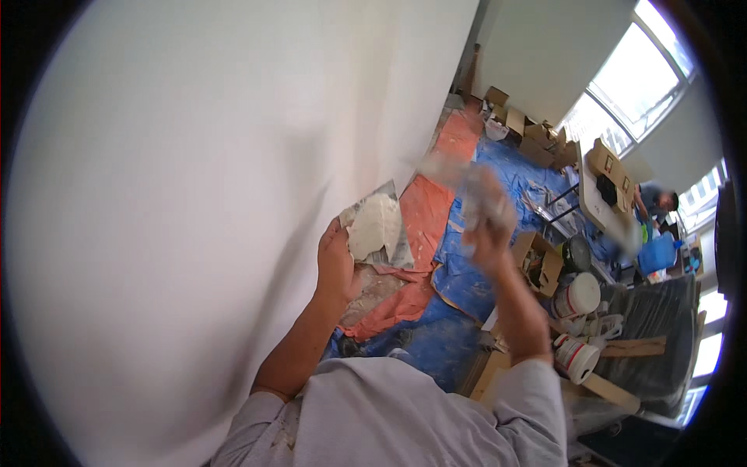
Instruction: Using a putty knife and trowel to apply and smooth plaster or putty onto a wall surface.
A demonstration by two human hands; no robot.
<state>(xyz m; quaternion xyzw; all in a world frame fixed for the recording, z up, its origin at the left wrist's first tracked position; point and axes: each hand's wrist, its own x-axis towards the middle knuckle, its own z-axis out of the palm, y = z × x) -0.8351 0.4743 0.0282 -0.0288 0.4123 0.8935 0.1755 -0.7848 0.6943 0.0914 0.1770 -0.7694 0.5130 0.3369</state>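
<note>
In my left hand (335,257) is a flat metal plate (395,241) with a lump of off-white paste (372,222) on it, held close to the white wall (171,202) at my left. My right hand (490,218) is raised to the right of the plate, closed around a broad-bladed scraper (440,169). The hand and blade are smeared by motion, and the blade points left toward the wall.
Blue (443,342) and orange (426,210) sheets cover the floor. Cardboard boxes (535,144), white buckets (577,296) and boards (632,345) lie at the right. Another person (657,201) is bent beside a table (595,218) under the windows (630,66).
</note>
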